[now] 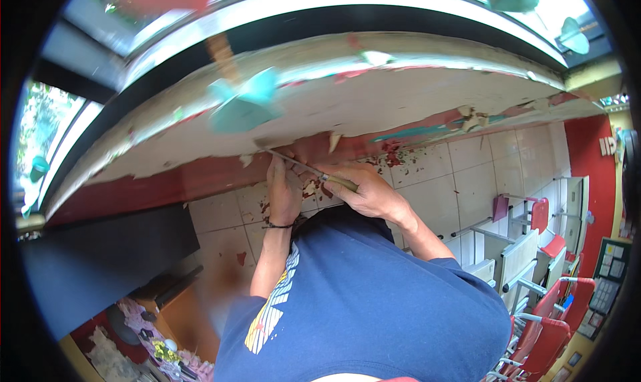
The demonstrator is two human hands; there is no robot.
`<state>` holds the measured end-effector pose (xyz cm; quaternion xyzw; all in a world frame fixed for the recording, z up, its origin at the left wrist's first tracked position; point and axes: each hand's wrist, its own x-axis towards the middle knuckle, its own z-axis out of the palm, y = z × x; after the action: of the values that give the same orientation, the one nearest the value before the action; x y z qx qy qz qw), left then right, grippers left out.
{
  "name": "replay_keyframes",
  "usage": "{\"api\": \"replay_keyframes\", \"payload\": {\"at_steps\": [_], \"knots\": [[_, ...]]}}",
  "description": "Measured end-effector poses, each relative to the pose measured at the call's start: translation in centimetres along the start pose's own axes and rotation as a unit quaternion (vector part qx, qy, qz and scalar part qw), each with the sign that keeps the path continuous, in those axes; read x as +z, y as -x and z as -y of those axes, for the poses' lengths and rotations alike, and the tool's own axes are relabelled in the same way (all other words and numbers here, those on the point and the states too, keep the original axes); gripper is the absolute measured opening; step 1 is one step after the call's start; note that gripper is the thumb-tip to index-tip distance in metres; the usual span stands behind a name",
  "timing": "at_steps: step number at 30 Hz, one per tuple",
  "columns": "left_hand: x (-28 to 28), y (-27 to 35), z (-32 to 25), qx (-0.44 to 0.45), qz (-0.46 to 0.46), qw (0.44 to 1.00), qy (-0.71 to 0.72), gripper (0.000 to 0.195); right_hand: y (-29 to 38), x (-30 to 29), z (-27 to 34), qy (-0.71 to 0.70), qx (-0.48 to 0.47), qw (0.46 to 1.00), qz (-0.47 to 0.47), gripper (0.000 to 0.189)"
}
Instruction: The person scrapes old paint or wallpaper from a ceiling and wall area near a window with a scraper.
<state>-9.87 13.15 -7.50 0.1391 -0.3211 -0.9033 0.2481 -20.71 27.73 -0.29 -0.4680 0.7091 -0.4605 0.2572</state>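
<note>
My right hand [370,191] grips the pale handle of a scraper [342,182]. Its thin metal shank slants up and left to the lower wall, where the tip blurs against the pale stripped surface [325,106]. Close beside the shank is my left hand [284,194], raised with its fingers near the wall; whether they press the tool or the wall is unclear. Red paint [160,189] covers the band below a ragged edge. A loose paint flap [334,141] hangs from that edge, right of the tip.
Paint flakes [393,156] litter the tiled floor [425,196] along the wall. A blurred turquoise ornament [245,104] hangs before the window ledge. On the left stands a dark panel [115,257] near an orange-brown cabinet [188,317]; red chairs [546,332] and desks [521,254] crowd the right.
</note>
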Motion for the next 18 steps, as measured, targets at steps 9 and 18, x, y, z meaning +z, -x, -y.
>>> {"api": "replay_keyframes", "payload": {"at_steps": [9,18], "knots": [[6.3,-3.0,8.8,-0.007,0.019,1.000,-0.020,0.033,2.7,-10.5,-4.7,0.033,-0.035,0.999,-0.011,0.029],[11.1,-4.3,15.6,-0.079,0.044,0.995,-0.034,0.036,8.3,-15.1,-7.8,0.080,0.078,0.990,-0.085,0.026]]}}
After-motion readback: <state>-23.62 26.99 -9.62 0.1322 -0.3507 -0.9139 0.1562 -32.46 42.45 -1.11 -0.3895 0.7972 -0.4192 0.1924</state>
